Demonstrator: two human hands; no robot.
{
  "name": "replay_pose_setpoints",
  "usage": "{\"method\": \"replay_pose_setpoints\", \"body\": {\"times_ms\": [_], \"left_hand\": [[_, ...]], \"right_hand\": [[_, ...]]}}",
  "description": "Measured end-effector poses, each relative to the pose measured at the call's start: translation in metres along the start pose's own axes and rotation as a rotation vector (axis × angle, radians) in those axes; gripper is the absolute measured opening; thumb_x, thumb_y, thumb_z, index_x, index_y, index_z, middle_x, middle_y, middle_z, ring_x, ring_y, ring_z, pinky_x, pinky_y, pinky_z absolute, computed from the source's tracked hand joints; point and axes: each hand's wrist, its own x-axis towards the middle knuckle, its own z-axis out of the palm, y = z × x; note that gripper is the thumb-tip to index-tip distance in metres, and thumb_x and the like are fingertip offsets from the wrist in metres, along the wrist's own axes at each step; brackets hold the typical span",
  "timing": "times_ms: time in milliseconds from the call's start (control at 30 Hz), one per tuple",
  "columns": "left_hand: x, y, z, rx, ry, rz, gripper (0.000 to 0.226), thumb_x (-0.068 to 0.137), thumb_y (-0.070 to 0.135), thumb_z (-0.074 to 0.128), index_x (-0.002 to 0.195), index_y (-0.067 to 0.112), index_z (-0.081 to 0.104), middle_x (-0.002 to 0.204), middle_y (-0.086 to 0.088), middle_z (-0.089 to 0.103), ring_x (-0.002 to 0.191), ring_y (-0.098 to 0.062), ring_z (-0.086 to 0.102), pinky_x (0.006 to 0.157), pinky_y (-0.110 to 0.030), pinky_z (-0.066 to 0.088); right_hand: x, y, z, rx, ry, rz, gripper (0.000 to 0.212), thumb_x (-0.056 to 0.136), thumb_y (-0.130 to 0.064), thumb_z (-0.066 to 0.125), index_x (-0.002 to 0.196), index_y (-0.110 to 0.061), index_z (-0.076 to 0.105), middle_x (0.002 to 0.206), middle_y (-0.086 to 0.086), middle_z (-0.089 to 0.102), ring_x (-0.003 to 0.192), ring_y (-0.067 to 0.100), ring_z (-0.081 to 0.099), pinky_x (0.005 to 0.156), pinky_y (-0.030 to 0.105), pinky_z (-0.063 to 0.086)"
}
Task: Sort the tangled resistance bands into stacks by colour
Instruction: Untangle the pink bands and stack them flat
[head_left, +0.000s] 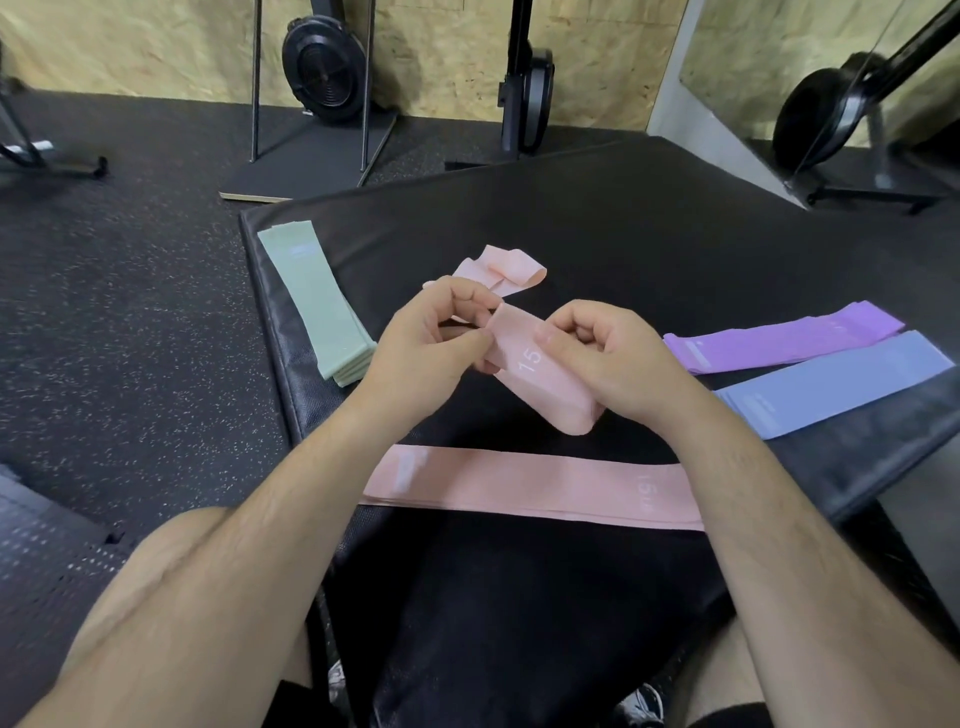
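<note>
Both hands hold one pink band marked "15" above the black padded mat. My left hand pinches its upper end, and my right hand grips its right edge with curled fingers. Behind my left hand a second pink band lies crumpled on the mat. A flat stack of pink bands lies close to me, below my hands. At the mat's left edge sits a stack of green bands. On the right lie a purple stack and a blue stack, side by side.
The mat is raised above a speckled black gym floor. Black exercise machines and stands line the chipboard wall at the back. A mirror leans at the back right. My knees show at the bottom.
</note>
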Motion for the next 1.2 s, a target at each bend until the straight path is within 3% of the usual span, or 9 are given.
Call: {"method": "replay_pose_setpoints", "body": {"times_ms": [133,300,367,500,633,767,1000,1100,1200], "left_hand": [[-0.001,0.004,0.0,0.064,-0.032,-0.073,0.052,0.087,-0.012,0.049,0.12,0.023,0.069,0.098,-0.022,0.057,0.074,-0.027,0.066,0.073,-0.028,0.056],[-0.006,0.004,-0.001,0.158,-0.041,-0.088,0.025,0.094,0.006,0.063,0.11,0.023,0.072,0.088,-0.003,0.064,0.069,-0.022,0.069,0.07,-0.031,0.057],[-0.009,0.005,-0.003,0.158,-0.025,-0.106,0.017,0.094,0.008,0.067,0.104,0.02,0.072,0.087,-0.006,0.063,0.068,-0.02,0.066,0.067,-0.029,0.055],[-0.02,0.01,-0.013,0.148,-0.028,-0.129,0.011,0.09,0.012,0.074,0.097,0.022,0.074,0.083,-0.005,0.059,0.071,-0.014,0.059,0.065,-0.024,0.051],[-0.039,0.014,-0.03,0.178,-0.034,-0.165,0.012,0.089,0.013,0.075,0.1,0.02,0.073,0.081,-0.002,0.059,0.069,-0.014,0.057,0.063,-0.023,0.05],[-0.057,0.013,-0.044,0.216,-0.004,-0.209,0.011,0.09,0.013,0.075,0.098,0.02,0.073,0.095,-0.016,0.069,0.071,-0.016,0.061,0.067,-0.027,0.056],[-0.078,-0.001,-0.067,0.327,0.04,-0.252,0.01,0.088,0.018,0.076,0.092,0.027,0.075,0.076,-0.004,0.066,0.064,-0.009,0.056,0.063,-0.028,0.048],[-0.082,-0.004,-0.074,0.341,0.054,-0.273,0.01,0.087,0.017,0.077,0.09,0.027,0.075,0.078,-0.003,0.068,0.065,-0.011,0.057,0.066,-0.032,0.048],[-0.084,-0.004,-0.077,0.39,0.058,-0.281,0.011,0.086,0.015,0.076,0.09,0.025,0.074,0.076,0.004,0.067,0.063,-0.007,0.055,0.066,-0.024,0.047]], "right_hand": [[-0.001,0.0,-0.002,-0.029,-0.038,0.031,0.015,0.098,-0.035,0.064,0.09,-0.026,0.07,0.088,-0.007,0.072,0.075,0.006,0.066,0.058,0.027,0.054],[-0.003,-0.003,0.001,-0.09,-0.072,0.042,0.016,0.1,-0.033,0.061,0.089,-0.028,0.072,0.085,-0.007,0.07,0.067,0.0,0.062,0.055,0.022,0.052],[-0.005,-0.006,0.002,-0.102,-0.087,0.041,0.016,0.1,-0.033,0.061,0.089,-0.028,0.072,0.083,-0.007,0.07,0.066,0.001,0.062,0.056,0.022,0.052],[-0.011,-0.015,0.008,-0.094,-0.151,0.032,0.017,0.099,-0.037,0.063,0.087,-0.027,0.071,0.078,0.004,0.07,0.063,0.018,0.064,0.058,0.03,0.052],[-0.015,-0.024,0.021,-0.13,-0.22,0.021,0.021,0.096,-0.043,0.064,0.086,-0.026,0.07,0.075,0.015,0.067,0.056,0.019,0.058,0.054,0.029,0.046],[-0.017,-0.032,0.038,-0.202,-0.278,0.052,0.026,0.093,-0.05,0.065,0.084,-0.026,0.069,0.056,-0.005,0.057,0.051,0.017,0.055,0.054,0.033,0.045],[-0.02,-0.043,0.073,-0.389,-0.336,0.083,0.025,0.091,-0.054,0.061,0.087,-0.03,0.065,0.072,-0.012,0.064,0.041,0.001,0.052,0.058,0.03,0.049],[-0.021,-0.046,0.085,-0.431,-0.324,0.075,0.031,0.089,-0.059,0.059,0.089,-0.029,0.062,0.06,-0.014,0.057,0.053,0.001,0.053,0.055,0.025,0.038],[-0.02,-0.047,0.091,-0.451,-0.331,0.063,0.031,0.09,-0.058,0.062,0.09,-0.027,0.062,0.062,-0.013,0.054,0.056,0.001,0.051,0.055,0.024,0.033]]}}
